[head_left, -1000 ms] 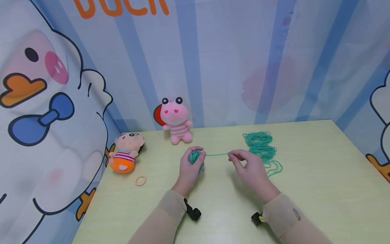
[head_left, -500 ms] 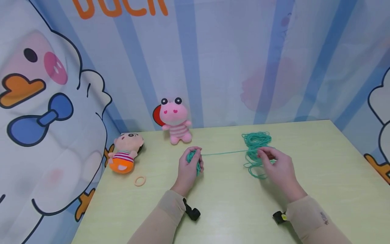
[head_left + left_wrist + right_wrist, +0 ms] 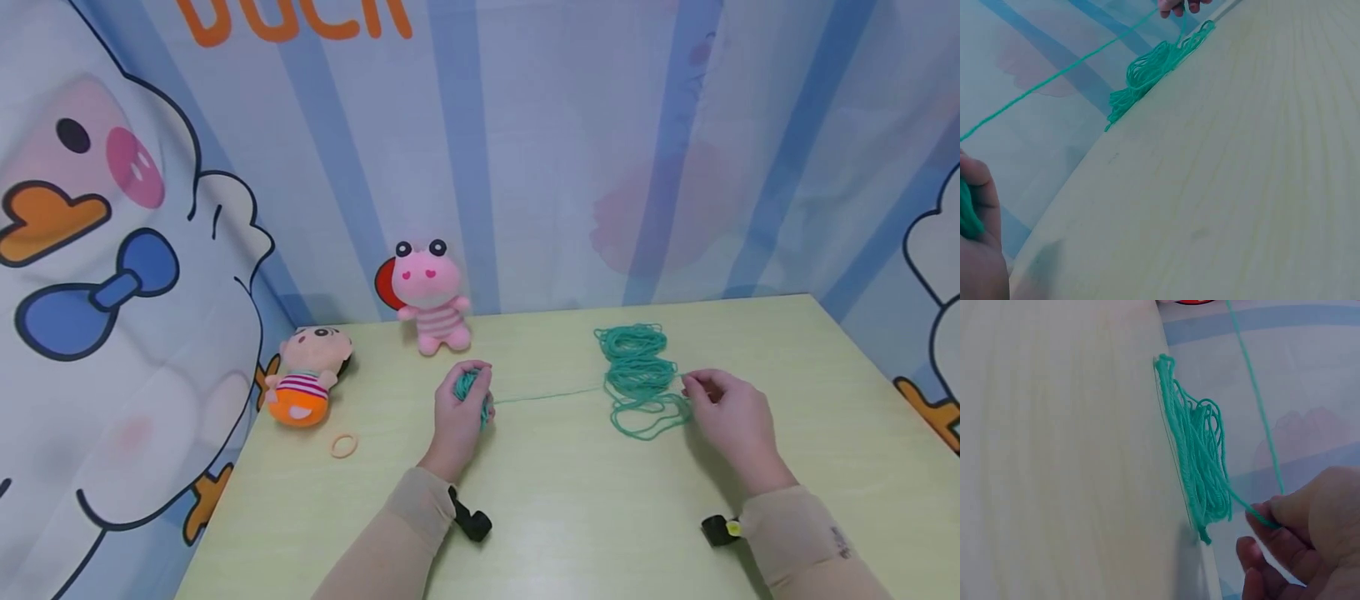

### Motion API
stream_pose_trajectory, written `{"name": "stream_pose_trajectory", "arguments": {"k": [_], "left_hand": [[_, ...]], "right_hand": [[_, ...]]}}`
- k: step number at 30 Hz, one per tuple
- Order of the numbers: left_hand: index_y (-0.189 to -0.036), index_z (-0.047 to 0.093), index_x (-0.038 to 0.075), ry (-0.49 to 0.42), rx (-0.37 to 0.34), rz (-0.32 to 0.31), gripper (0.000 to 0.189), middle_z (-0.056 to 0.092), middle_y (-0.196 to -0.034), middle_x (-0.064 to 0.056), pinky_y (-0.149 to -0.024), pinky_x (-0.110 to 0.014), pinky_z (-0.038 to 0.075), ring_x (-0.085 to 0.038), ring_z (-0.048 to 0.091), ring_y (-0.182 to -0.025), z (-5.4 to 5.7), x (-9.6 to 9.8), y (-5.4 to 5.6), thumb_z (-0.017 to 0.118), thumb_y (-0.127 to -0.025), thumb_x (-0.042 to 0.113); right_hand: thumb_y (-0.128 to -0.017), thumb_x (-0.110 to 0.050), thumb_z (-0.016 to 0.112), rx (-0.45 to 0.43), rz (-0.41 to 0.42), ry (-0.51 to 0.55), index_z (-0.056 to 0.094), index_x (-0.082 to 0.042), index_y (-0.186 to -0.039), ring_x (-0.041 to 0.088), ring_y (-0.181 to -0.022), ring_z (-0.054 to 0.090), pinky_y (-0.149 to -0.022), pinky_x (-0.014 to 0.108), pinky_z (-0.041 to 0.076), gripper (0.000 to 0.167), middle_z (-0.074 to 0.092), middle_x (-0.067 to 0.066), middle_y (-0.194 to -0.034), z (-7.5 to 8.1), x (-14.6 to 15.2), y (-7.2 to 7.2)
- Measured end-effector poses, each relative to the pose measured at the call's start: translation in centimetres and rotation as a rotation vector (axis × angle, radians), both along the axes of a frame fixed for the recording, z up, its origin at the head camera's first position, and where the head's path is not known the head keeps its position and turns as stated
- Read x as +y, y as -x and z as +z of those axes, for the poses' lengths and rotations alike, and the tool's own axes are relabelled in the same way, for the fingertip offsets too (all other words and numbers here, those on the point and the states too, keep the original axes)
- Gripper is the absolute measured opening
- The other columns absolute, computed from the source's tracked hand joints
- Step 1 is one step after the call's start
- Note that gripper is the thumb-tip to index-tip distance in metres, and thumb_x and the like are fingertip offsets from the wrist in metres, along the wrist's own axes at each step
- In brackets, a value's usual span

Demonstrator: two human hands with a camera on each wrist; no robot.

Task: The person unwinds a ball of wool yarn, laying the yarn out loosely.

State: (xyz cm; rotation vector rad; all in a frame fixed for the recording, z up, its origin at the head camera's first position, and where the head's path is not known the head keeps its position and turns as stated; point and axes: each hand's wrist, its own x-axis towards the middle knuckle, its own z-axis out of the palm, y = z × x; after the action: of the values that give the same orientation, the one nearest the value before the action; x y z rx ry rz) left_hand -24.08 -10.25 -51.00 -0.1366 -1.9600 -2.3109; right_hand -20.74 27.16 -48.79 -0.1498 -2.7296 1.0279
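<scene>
My left hand grips a small ball of green yarn, its fingers curled round it with part of the ball hidden. From the ball a single strand stretches right across the table toward my right hand. In the right wrist view, thumb and forefinger pinch the yarn strand, which runs on from the fingertips down to the loose yarn pile. That pile of looped green yarn lies on the table just left of my right hand.
A pink hippo plush sits at the table's back edge. To its left lies a doll in orange shorts, with a small wooden ring in front of it. A striped fabric backdrop rises behind the table.
My right hand has moved to the right, away from the left hand, past the yarn pile, drawing the strand out longer. The left hand stays nearly in place with the ball.
</scene>
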Motion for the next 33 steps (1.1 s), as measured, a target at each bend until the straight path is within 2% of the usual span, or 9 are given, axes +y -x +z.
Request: {"name": "stream_pose_trajectory", "arguments": {"k": [4, 8, 11, 15, 18, 20, 22, 27, 33], "left_hand": [[-0.121, 0.067, 0.008, -0.002, 0.012, 0.003, 0.022, 0.059, -0.077, 0.000, -0.055, -0.021, 0.048, -0.012, 0.053, -0.061, -0.1, 0.1, 0.0, 0.066, -0.112, 0.029], [-0.122, 0.067, 0.009, 0.013, 0.011, -0.006, 0.024, 0.059, -0.077, 0.000, -0.055, -0.021, 0.049, -0.011, 0.054, -0.062, -0.2, 0.1, 0.1, 0.067, -0.112, 0.031], [-0.123, 0.067, 0.009, 0.024, 0.012, -0.011, 0.025, 0.060, -0.079, 0.000, -0.055, -0.022, 0.050, -0.012, 0.055, -0.063, -0.3, 0.1, 0.2, 0.067, -0.112, 0.032], [-0.127, 0.065, 0.003, 0.026, 0.011, -0.016, 0.033, 0.061, -0.079, 0.000, -0.056, -0.022, 0.052, -0.012, 0.056, -0.064, -0.2, 0.1, 0.2, 0.068, -0.112, 0.032], [-0.131, 0.061, -0.004, 0.026, 0.013, -0.021, 0.042, 0.061, -0.080, 0.001, -0.057, -0.022, 0.052, -0.011, 0.056, -0.064, -0.3, 0.1, 0.2, 0.068, -0.112, 0.032], [-0.133, 0.059, -0.007, 0.028, 0.012, -0.023, 0.045, 0.061, -0.079, 0.001, -0.057, -0.021, 0.053, -0.011, 0.057, -0.064, -0.3, 0.2, 0.3, 0.068, -0.111, 0.031], [-0.134, 0.058, -0.008, 0.029, 0.011, -0.025, 0.046, 0.061, -0.079, 0.001, -0.058, -0.021, 0.053, -0.011, 0.057, -0.065, -0.4, 0.2, 0.3, 0.068, -0.111, 0.031], [-0.131, 0.061, -0.004, 0.032, 0.009, -0.039, 0.041, 0.062, -0.079, 0.001, -0.059, -0.022, 0.055, -0.011, 0.058, -0.065, -0.3, 0.2, 0.2, 0.069, -0.111, 0.030], [-0.124, 0.067, 0.010, 0.028, 0.039, -0.070, 0.023, 0.063, -0.079, 0.001, -0.059, -0.023, 0.055, -0.011, 0.059, -0.065, -0.2, 0.1, 0.2, 0.068, -0.111, 0.028]], "right_hand": [[-0.112, -0.031, 0.061, -0.117, 0.029, -0.042, 0.075, -0.001, -0.132, 0.044, -0.109, 0.073, -0.088, 0.057, 0.059, 0.039, 0.078, 0.026, -0.124, -0.2, 0.5, 0.0], [-0.111, -0.031, 0.062, -0.200, 0.077, -0.068, 0.072, 0.002, -0.137, 0.051, -0.121, 0.068, -0.099, 0.065, 0.056, 0.044, 0.071, 0.032, -0.135, -0.4, 0.3, 0.2], [-0.110, -0.030, 0.062, -0.177, 0.093, -0.083, 0.065, 0.005, -0.143, 0.055, -0.124, 0.061, -0.099, 0.067, 0.054, 0.049, 0.064, 0.036, -0.137, -0.4, -0.4, 0.2], [-0.108, -0.024, 0.063, -0.006, 0.095, -0.054, 0.065, 0.004, -0.140, 0.051, -0.117, 0.060, -0.091, 0.063, 0.055, 0.043, 0.062, 0.032, -0.134, 0.2, -2.5, -0.2], [-0.108, -0.019, 0.066, 0.123, 0.172, -0.028, 0.070, 0.001, -0.134, 0.045, -0.116, 0.065, -0.092, 0.061, 0.059, 0.034, 0.067, 0.027, -0.132, 0.8, -5.2, -0.5], [-0.108, -0.018, 0.068, 0.158, 0.262, -0.025, 0.072, -0.001, -0.135, 0.043, -0.118, 0.069, -0.097, 0.061, 0.061, 0.033, 0.071, 0.023, -0.134, 0.9, -7.2, -0.7], [-0.109, -0.020, 0.069, 0.153, 0.350, -0.016, 0.072, -0.003, -0.139, 0.041, -0.125, 0.071, -0.103, 0.061, 0.061, 0.035, 0.074, 0.019, -0.137, 0.9, -9.3, -0.8], [-0.111, -0.029, 0.068, 0.046, 0.500, 0.012, 0.066, -0.006, -0.149, 0.038, -0.143, 0.065, -0.118, 0.059, 0.054, 0.045, 0.072, 0.012, -0.148, 0.6, -14.1, -0.7], [-0.111, -0.029, 0.068, -0.021, 0.539, 0.026, 0.064, -0.003, -0.150, 0.036, -0.140, 0.067, -0.120, 0.057, 0.053, 0.047, 0.075, 0.012, -0.143, 0.5, -18.2, -0.2]]}}
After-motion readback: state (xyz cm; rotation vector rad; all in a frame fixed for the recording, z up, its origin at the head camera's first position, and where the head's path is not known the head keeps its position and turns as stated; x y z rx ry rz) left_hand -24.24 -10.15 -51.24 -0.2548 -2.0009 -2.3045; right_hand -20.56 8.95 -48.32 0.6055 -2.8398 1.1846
